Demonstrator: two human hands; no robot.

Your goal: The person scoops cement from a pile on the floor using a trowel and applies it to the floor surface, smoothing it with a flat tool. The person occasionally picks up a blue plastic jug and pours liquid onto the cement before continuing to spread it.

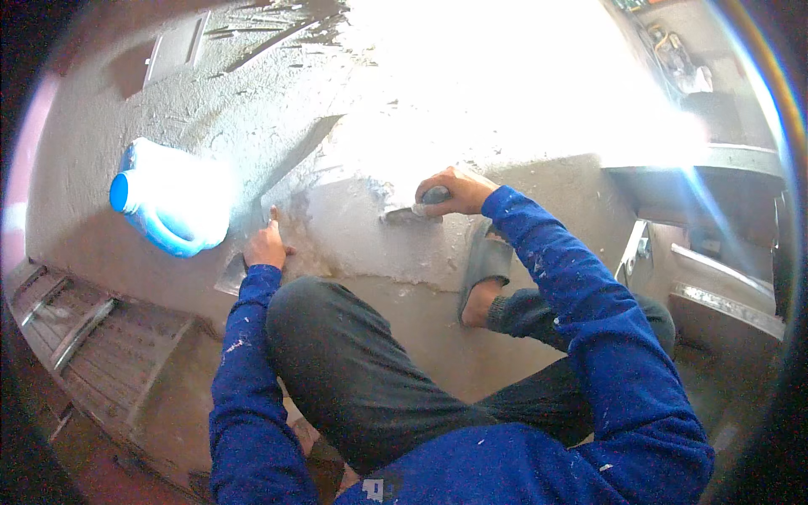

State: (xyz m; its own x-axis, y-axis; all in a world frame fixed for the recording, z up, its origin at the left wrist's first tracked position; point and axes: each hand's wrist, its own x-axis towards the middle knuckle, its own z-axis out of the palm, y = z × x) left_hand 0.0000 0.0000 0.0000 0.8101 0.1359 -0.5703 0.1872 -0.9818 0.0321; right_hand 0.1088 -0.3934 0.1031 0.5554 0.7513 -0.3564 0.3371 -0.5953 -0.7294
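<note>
My right hand (454,190) is clenched around the handle of a trowel (410,212), its blade lying flat on the wet plaster patch (353,227). My left hand (266,246) rests on the plaster edge, index finger extended, grasping nothing. A blue jug (168,200) lies left.

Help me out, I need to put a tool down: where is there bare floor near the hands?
Free: the smooth floor between the bent dark-trousered knee and the grey sandal. Crowded: by the left hand, hemmed by the blue and white plastic jug; the right hand works a metal trowel on wet plaster.
</note>
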